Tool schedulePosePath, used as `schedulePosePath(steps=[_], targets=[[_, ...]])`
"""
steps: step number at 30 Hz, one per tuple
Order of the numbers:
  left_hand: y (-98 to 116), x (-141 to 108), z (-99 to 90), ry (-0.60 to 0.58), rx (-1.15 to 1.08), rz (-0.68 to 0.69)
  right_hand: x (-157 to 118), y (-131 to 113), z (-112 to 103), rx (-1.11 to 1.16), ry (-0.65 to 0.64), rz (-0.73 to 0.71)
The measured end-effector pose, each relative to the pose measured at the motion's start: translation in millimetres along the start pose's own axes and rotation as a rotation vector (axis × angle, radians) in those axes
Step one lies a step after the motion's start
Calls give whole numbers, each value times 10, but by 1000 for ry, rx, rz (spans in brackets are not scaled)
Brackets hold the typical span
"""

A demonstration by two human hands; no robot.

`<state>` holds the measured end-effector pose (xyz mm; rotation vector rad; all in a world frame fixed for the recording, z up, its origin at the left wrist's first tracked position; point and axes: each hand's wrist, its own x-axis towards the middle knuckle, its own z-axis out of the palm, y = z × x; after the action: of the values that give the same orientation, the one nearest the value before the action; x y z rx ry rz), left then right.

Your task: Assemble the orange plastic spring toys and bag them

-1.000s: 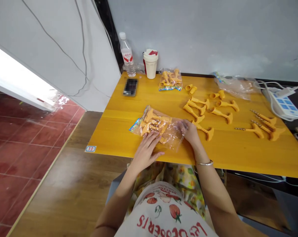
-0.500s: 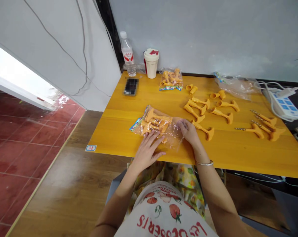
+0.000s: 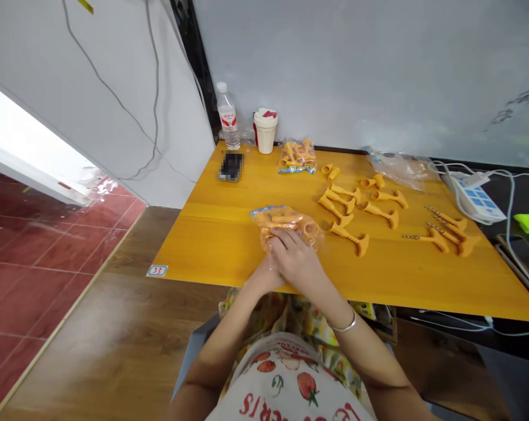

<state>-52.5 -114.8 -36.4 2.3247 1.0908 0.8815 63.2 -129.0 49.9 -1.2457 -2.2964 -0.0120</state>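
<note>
A clear plastic bag (image 3: 276,219) with orange-yellow T-handled pieces in it lies near the table's front edge, its blue printed end facing away from me. My right hand (image 3: 298,260) reaches across to the bag's near side, fingers bent and closed on the film. Beneath it is my left hand (image 3: 266,276), at the bag's near end; its fingers are hidden by the right hand. To the right lie several loose orange T-handled pieces (image 3: 380,216) with ridged hollow shafts. Farther right are orange T-handles with bare metal spiral bits (image 3: 435,237).
At the back stand a water bottle (image 3: 228,120), a lidded cup (image 3: 266,130) and another filled bag (image 3: 297,155). A phone (image 3: 231,166) lies at the left. An empty clear bag (image 3: 398,166) and a power strip (image 3: 479,199) with cables are at the back right.
The bag has turned, so its printed end now points away from me. My right hand has moved left, over my left hand, and onto the bag's near side. The view has shifted slightly.
</note>
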Motion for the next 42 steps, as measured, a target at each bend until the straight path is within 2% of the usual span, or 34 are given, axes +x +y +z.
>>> schedulePosePath(steps=[2,4,7,9,11,13,15,18,20,22,25,27,31,34,37,40,42], targets=[[6,-66,-123,-110,3,9,-40,-27,113,-38,-21,14],[46,-188,-327,-246,-18,-1,-116,-32,152,-2,-35,18],[100,-412,-720,-322,-98,-53,-310,63,45,172,-33,6],[94,-531,-968,-301,-132,-129,-488,232,-72,252,21,43],[52,-594,-1142,-170,-82,-202,-685,454,-153,195,120,126],[-8,-603,-1213,-50,26,-188,-876,651,-173,91,115,170],[-63,-578,-1194,-83,124,-78,-1037,756,-147,24,21,150],[-127,-540,-1093,-264,199,84,-1173,734,-79,-21,-96,78],[-172,-538,-1039,-312,211,133,-1183,668,-31,-21,-109,41],[-235,-552,-1010,-309,201,149,-1142,614,20,25,-91,8],[-351,-571,-980,-252,147,153,-1036,578,106,148,-9,10],[-414,-564,-946,-182,76,116,-961,564,159,227,62,65],[-426,-467,-834,26,-25,-132,-838,524,247,334,119,230],[-367,-343,-744,128,-32,-311,-774,497,319,330,80,396],[-337,-248,-684,154,-5,-403,-722,486,375,280,-16,526],[-343,-236,-659,188,101,-400,-663,502,373,243,-134,609],[-327,-263,-650,274,232,-291,-619,536,342,272,-187,659]])
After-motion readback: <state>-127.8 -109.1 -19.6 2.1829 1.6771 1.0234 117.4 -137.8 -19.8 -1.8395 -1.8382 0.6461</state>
